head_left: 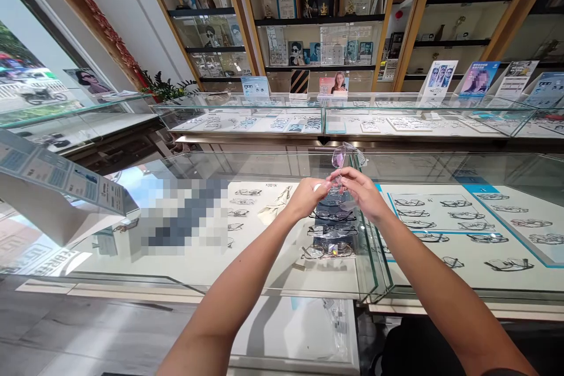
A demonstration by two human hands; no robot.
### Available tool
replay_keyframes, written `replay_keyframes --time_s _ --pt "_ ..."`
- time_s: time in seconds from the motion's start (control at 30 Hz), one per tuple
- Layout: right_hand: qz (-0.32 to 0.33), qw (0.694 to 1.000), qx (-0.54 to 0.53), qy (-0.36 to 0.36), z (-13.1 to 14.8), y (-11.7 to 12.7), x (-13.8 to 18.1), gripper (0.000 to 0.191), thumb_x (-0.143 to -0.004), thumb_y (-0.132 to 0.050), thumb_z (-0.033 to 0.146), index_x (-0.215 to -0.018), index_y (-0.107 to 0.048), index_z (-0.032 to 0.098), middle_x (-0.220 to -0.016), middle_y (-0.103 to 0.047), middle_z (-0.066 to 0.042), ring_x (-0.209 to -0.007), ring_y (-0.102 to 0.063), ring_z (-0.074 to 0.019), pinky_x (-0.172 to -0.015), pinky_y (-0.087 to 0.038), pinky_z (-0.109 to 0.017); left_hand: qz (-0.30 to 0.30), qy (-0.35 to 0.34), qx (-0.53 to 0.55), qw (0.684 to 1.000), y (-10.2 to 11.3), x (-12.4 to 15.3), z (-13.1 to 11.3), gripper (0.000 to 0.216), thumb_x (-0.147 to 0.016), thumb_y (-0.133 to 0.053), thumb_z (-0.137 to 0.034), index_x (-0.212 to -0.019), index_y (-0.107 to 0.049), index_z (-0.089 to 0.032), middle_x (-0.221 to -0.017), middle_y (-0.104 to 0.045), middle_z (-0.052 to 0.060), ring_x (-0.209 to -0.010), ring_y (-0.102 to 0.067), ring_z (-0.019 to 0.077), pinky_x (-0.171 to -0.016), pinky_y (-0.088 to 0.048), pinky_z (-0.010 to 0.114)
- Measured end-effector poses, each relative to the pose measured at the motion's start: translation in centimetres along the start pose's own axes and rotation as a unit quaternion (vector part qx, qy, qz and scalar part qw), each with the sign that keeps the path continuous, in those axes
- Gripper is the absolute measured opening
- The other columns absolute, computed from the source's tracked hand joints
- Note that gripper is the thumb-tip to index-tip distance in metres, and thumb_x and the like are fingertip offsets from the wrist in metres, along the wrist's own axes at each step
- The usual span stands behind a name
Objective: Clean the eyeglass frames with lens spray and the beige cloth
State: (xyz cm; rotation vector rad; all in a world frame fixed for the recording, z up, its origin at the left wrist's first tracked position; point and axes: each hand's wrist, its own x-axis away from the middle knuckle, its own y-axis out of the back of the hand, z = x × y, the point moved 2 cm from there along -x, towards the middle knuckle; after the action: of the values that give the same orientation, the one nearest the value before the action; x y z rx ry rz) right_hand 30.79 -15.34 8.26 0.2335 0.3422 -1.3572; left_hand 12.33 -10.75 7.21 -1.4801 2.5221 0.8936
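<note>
Both my hands are raised over the glass display counter, close together. Between them is a pair of eyeglasses with thin rims and clear lenses, held up at the fingertips. My left hand is closed, thumb and fingers pinched by the near end of the glasses; a small white spot shows at its thumb. My right hand has bent fingers pinching the same glasses from the right. Fingers cover part of the frame. Under the hands, a column of dark-framed glasses lies in the case.
A crumpled cream cloth lies left of the glasses column. A folded leaflet stand stands at left. More spectacles are in the right-hand case. Behind runs another glass case with upright cards. An open white drawer is below.
</note>
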Motion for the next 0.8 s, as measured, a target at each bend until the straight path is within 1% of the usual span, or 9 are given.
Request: replay_keyframes --time_s 0.07,0.2,0.27,0.37,0.43,0.5,0.6,0.7,0.8 --pt "0.005 1.0 0.001 0.001 0.0 0.0 0.0 0.025 -0.098 -0.066 0.045 -0.113 -0.073 0.027 -0.12 -0.078 -0.006 -0.11 -0.07 -0.0233 -0.085 -0.054 -0.035 0.0 -0.011 -0.028 1.0 0.0 0.1 0.0 0.069 -0.093 -0.045 -0.081 -0.059 -0.043 -0.021 -0.058 -0.039 -0.001 -0.059 -0.035 0.0142 -0.06 -0.027 0.031" --pt "0.005 1.0 0.001 0.003 0.1 0.0 0.0 0.026 -0.098 -0.065 0.046 -0.113 -0.073 0.027 -0.122 -0.078 -0.006 -0.111 -0.071 -0.0238 -0.087 -0.055 -0.036 -0.045 -0.026 -0.035 0.998 0.4 0.1 -0.1 0.069 -0.092 -0.044 -0.083 -0.061 -0.043 -0.021 -0.058 -0.038 -0.001 -0.06 -0.034 0.0142 -0.061 -0.026 0.031" --pt "0.008 1.0 -0.003 -0.001 0.1 0.0 0.0 0.026 -0.098 -0.065 0.047 -0.113 -0.073 0.027 -0.123 -0.078 -0.007 -0.111 -0.071 -0.0242 -0.086 -0.056 -0.037 -0.042 -0.023 -0.04 0.998 0.4 0.2 -0.1 0.069 -0.091 -0.045 -0.083 -0.061 -0.041 -0.021 -0.059 -0.038 -0.002 -0.06 -0.034 0.0139 -0.061 -0.025 0.031" --pt "0.017 1.0 -0.01 -0.001 0.1 -0.1 0.0 0.026 -0.096 -0.067 0.046 -0.112 -0.074 0.027 -0.123 -0.077 -0.006 -0.111 -0.069 -0.0241 -0.085 -0.055 -0.036 -0.021 -0.03 -0.063 0.997 0.1 0.2 -0.3 0.068 -0.092 -0.045 -0.082 -0.062 -0.041 -0.021 -0.06 -0.037 -0.002 -0.06 -0.033 0.0137 -0.06 -0.023 0.031" --pt "0.018 1.0 -0.017 0.0 0.1 -0.1 0.0 0.025 -0.096 -0.067 0.045 -0.112 -0.075 0.027 -0.122 -0.077 -0.006 -0.109 -0.069 -0.0234 -0.084 -0.055 -0.036 -0.028 -0.032 -0.068 0.997 0.2 0.1 -0.2 0.068 -0.093 -0.044 -0.081 -0.063 -0.043 -0.021 -0.06 -0.038 -0.002 -0.061 -0.034 0.014 -0.061 -0.024 0.031" --pt "0.018 1.0 -0.022 -0.004 0.1 -0.1 0.0 0.025 -0.096 -0.067 0.044 -0.112 -0.075 0.027 -0.122 -0.078 -0.006 -0.108 -0.069 -0.0229 -0.084 -0.054 -0.036 -0.075 -0.017 -0.077 0.994 1.0 -0.2 0.4 0.065 -0.094 -0.045 -0.08 -0.064 -0.045 -0.021 -0.061 -0.044 -0.001 -0.062 -0.04 0.0151 -0.062 -0.029 0.031" --pt "0.009 1.0 -0.016 -0.006 0.1 0.3 -0.2 0.025 -0.095 -0.066 0.044 -0.111 -0.074 0.026 -0.121 -0.079 -0.007 -0.107 -0.069 -0.0235 -0.084 -0.054 -0.037 -0.188 0.021 -0.098 0.977 3.9 -0.7 2.0 0.058 -0.098 -0.043 -0.073 -0.07 -0.049 -0.022 -0.07 -0.054 0.001 -0.07 -0.051 0.0182 -0.069 -0.04 0.032" --pt "-0.004 1.0 -0.019 -0.008 -0.1 0.8 -0.4 0.024 -0.094 -0.066 0.042 -0.11 -0.073 0.026 -0.121 -0.079 -0.008 -0.105 -0.069 -0.0232 -0.082 -0.053 -0.036 -0.298 0.085 -0.12 0.943 7.5 -1.0 4.5 0.043 -0.103 -0.04 -0.061 -0.084 -0.052 -0.024 -0.082 -0.059 0.002 -0.079 -0.055 0.0197 -0.076 -0.045 0.032" --pt "-0.002 0.999 -0.041 -0.016 -0.6 1.3 -0.6 0.022 -0.095 -0.067 0.04 -0.11 -0.074 0.026 -0.121 -0.08 -0.007 -0.102 -0.069 -0.0211 -0.08 -0.051 -0.034 -0.358 0.161 -0.141 0.909 10.3 -1.0 7.4 0.022 -0.102 -0.047 -0.044 -0.099 -0.053 -0.023 -0.099 -0.064 0.005 -0.092 -0.06 0.022 -0.086 -0.047 0.033"
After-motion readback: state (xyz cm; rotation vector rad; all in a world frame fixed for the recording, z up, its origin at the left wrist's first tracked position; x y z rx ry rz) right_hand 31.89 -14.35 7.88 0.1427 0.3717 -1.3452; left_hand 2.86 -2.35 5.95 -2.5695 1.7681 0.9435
